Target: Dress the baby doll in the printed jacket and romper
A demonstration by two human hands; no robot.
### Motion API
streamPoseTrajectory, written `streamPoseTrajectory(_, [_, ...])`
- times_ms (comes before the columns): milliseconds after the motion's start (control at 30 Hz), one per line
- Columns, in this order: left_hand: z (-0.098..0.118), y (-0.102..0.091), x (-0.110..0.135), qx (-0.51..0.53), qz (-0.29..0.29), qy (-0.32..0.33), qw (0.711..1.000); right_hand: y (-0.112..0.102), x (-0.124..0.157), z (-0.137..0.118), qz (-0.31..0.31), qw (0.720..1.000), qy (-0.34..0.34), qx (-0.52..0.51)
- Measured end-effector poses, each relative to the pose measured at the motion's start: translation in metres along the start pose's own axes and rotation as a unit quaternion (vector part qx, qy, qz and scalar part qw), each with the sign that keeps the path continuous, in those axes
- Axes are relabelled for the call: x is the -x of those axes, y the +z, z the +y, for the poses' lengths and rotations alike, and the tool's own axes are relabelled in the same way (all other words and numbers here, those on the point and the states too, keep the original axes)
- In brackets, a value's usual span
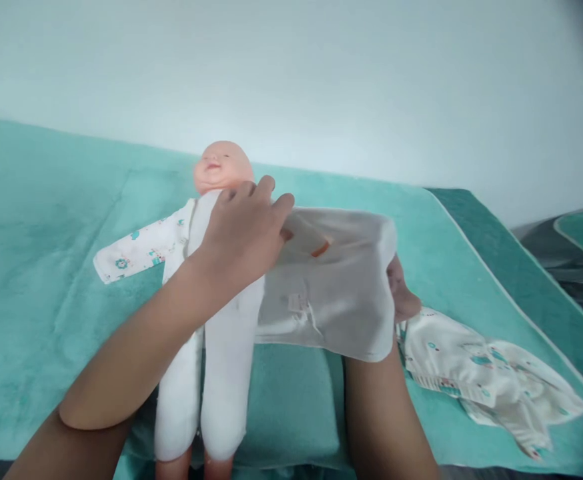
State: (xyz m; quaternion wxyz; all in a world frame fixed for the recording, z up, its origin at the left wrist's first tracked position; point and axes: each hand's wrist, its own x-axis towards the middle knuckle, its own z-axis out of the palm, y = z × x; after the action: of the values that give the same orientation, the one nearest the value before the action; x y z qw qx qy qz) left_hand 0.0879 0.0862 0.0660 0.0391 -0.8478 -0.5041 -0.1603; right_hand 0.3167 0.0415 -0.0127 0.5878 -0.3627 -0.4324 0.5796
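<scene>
A baby doll (224, 163) lies face up with a white cloth body. One of its arms, at the left, is in the printed sleeve of a white baby shirt (331, 293). The shirt's other half is spread to the right, inside out, with a small label showing. An orange-pink bit of the doll shows at this cloth's upper part. My left hand (244, 230) is over the doll's chest and shoulder, fingers bent at the shirt's inner edge. My right hand (402, 290) grips the shirt's far right edge, its fingers partly behind the cloth.
Printed baby pants (491, 373) lie crumpled at the right. A green towel-like mat (46, 267) covers the surface, with a darker green strip (516, 253) along its right side. A pale wall (291, 80) rises behind.
</scene>
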Motion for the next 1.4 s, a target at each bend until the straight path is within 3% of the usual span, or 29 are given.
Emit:
streamPoseTrajectory(167, [-0.006, 0.000, -0.004, 0.099, -0.031, 0.083, 0.991, 0.026, 0.002, 0.002, -0.098, 0.995, -0.026, -0.004])
streamPoseTrajectory(267, [-0.009, -0.001, -0.007, 0.153, -0.059, 0.143, 0.976, 0.035, 0.002, 0.011, -0.197, 0.980, 0.009, -0.005])
streamPoseTrajectory(333, [-0.011, -0.002, -0.010, 0.156, -0.059, 0.128, 0.978, 0.034, 0.001, 0.016, -0.255, 0.966, 0.041, 0.002])
streamPoseTrajectory(433, [-0.014, -0.005, -0.013, 0.110, -0.018, 0.043, 0.993, 0.027, -0.001, 0.016, -0.317, 0.946, 0.071, -0.008])
streamPoseTrajectory(533, [-0.018, -0.009, -0.015, 0.039, 0.017, -0.055, 0.998, 0.024, -0.003, 0.013, -0.354, 0.932, 0.077, -0.013])
streamPoseTrajectory(633, [-0.022, -0.014, -0.012, -0.002, 0.012, -0.097, 0.995, 0.025, -0.004, 0.011, -0.370, 0.928, 0.051, -0.001])
streamPoseTrajectory(767, [-0.027, -0.019, -0.006, -0.027, 0.009, -0.096, 0.995, 0.028, -0.006, 0.007, -0.413, 0.910, 0.025, -0.025])
streamPoseTrajectory(933, [-0.029, -0.031, -0.001, -0.078, 0.015, -0.128, 0.989, 0.034, -0.011, 0.000, -0.546, 0.834, 0.073, -0.045])
streamPoseTrajectory(1033, [-0.025, -0.035, -0.002, -0.061, 0.030, -0.116, 0.991, 0.037, -0.012, 0.000, -0.577, 0.811, 0.082, -0.053])
streamPoseTrajectory(1167, [-0.020, -0.023, -0.005, 0.016, -0.015, -0.050, 0.998, 0.038, -0.013, 0.004, -0.579, 0.805, 0.110, -0.061])
streamPoseTrajectory(1267, [-0.021, -0.012, -0.007, -0.017, -0.032, -0.027, 0.999, 0.043, -0.016, 0.008, -0.604, 0.788, 0.101, -0.061])
streamPoseTrajectory(1400, [-0.028, -0.008, -0.009, -0.081, -0.032, -0.052, 0.995, 0.050, -0.021, 0.010, -0.655, 0.752, 0.037, -0.064])
